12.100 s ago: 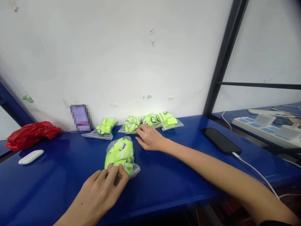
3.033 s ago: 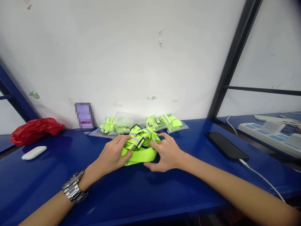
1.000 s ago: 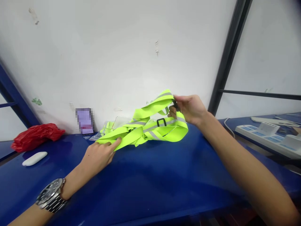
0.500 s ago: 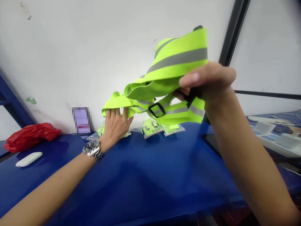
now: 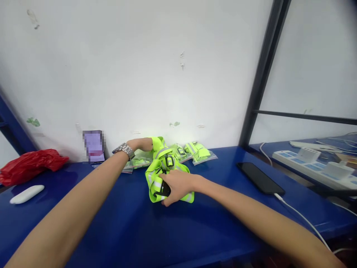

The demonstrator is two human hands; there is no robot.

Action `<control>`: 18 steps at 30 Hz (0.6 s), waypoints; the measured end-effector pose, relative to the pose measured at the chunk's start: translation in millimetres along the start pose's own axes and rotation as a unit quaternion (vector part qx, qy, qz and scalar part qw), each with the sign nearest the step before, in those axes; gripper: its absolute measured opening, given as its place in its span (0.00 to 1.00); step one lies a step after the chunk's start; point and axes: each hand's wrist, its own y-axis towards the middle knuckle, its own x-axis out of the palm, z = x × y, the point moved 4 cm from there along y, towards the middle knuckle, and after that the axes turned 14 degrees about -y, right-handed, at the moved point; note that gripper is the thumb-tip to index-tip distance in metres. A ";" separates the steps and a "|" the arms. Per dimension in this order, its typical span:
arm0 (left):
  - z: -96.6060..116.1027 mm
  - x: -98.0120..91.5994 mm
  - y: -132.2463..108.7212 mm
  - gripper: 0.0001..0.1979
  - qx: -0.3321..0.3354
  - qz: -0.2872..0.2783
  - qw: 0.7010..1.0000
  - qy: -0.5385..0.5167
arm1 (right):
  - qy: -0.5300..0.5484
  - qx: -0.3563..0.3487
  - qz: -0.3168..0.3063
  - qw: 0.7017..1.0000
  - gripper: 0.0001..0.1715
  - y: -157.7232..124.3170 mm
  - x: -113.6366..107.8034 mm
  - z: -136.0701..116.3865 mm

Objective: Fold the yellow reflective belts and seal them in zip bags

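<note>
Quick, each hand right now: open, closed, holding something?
Left hand: at the far end of the yellow-green straps; fingers hidden, so its grip can't be told.
Right hand: closed on the same straps by a black buckle.

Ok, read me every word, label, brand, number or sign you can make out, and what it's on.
Nothing can be read.
Neon-yellow reflective fabric straps: no lettering visible.
Purple rectangular screen: pixelated, unreadable.
White plastic power strip: blue patches, any print too small.
Silver metal wristwatch: dial unreadable at this angle.
</note>
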 end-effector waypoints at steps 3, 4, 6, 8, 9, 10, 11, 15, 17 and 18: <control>-1.9 -14.1 -5.1 0.05 -0.029 0.001 0.999 -0.032 | 0.032 0.022 0.013 0.999 0.43 0.4 9.3 7.5; -1.7 -20.5 -7.2 0.05 -0.042 0.018 0.998 -0.034 | 0.035 0.024 0.020 0.999 0.45 0.1 9.6 9.1; 1.8 -32.5 -11.9 0.07 -0.068 0.068 0.995 -0.030 | 0.044 0.022 0.029 0.998 0.47 0.0 9.7 11.0; 12.7 -39.3 -19.1 0.06 -0.082 0.133 0.988 -0.016 | 0.054 0.020 0.037 0.998 0.47 0.7 10.4 12.1; 21.7 -39.2 -24.4 0.06 -0.082 0.165 0.983 -0.007 | 0.060 0.017 0.041 0.997 0.46 1.3 11.1 12.5; 33.1 -35.9 -31.3 0.07 -0.076 0.193 0.978 0.000 | 0.068 0.014 0.048 0.996 0.46 1.9 11.7 12.8; 46.1 -29.1 -39.6 0.09 -0.067 0.213 0.975 0.006 | 0.076 0.010 0.056 0.995 0.46 2.2 12.0 13.0; 98.6 30.5 -83.6 0.11 0.056 0.168 0.984 -0.030 | 0.123 -0.027 0.101 0.987 0.42 0.7 9.5 12.7; 106.2 62.6 -107.4 0.15 0.090 0.162 0.982 -0.022 | 0.134 -0.048 0.112 0.983 0.38 -2.0 7.6 12.3; 103.8 76.1 -117.3 0.19 0.094 0.168 0.981 -0.008 | 0.129 -0.052 0.111 0.984 0.37 -3.5 7.1 12.2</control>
